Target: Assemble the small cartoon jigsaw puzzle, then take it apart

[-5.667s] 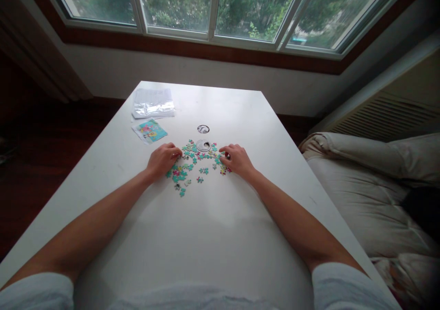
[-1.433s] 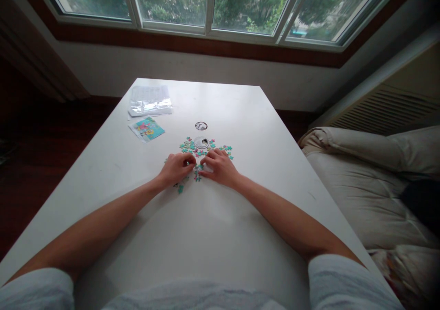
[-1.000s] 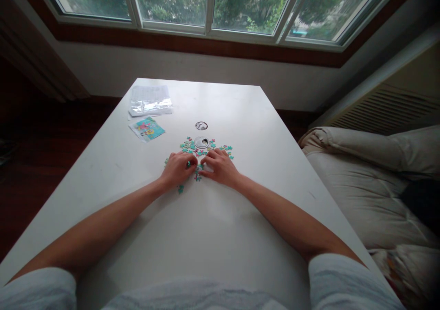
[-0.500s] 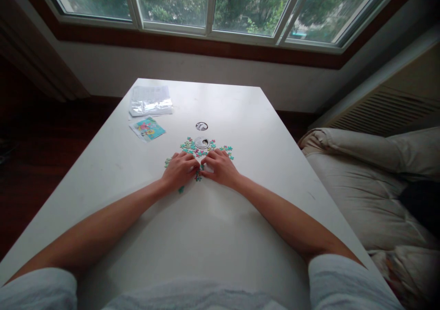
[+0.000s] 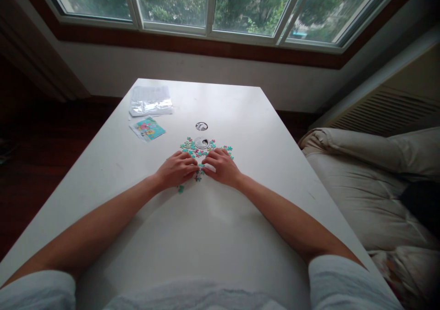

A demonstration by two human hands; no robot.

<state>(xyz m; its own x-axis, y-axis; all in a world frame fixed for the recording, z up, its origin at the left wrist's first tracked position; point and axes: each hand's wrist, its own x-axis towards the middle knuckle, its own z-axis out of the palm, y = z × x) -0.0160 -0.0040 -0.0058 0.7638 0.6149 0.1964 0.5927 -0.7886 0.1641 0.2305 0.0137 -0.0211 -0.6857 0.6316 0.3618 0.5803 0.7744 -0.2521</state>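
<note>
My left hand [image 5: 177, 168] rests on the table with bent fingers, its fingertips closed at the edge of a small teal jigsaw piece [image 5: 200, 165]. From the other side, my right hand [image 5: 222, 167] has its thumb and forefinger pinched at the same piece; the fingers partly hide it. Just below the fingertips lies a small cluster of jigsaw pieces [image 5: 198, 179]. One green piece [image 5: 180, 189] is apart, below my left wrist. Beyond both hands spreads a pile of loose teal, pink and yellow pieces [image 5: 197, 152], partly covered by my fingers.
A round silvery disc [image 5: 201, 142] sits among the loose pieces, and another round disc [image 5: 201, 126] is behind it. At the far left of the white table [image 5: 223, 103] are a colourful picture card [image 5: 149, 129] and a clear plastic bag [image 5: 151, 101]. A cushioned seat [image 5: 357, 177] stands on the right.
My left hand has shifted slightly left and flattened a little, showing more of the teal piece between the hands. My right hand has barely moved.
</note>
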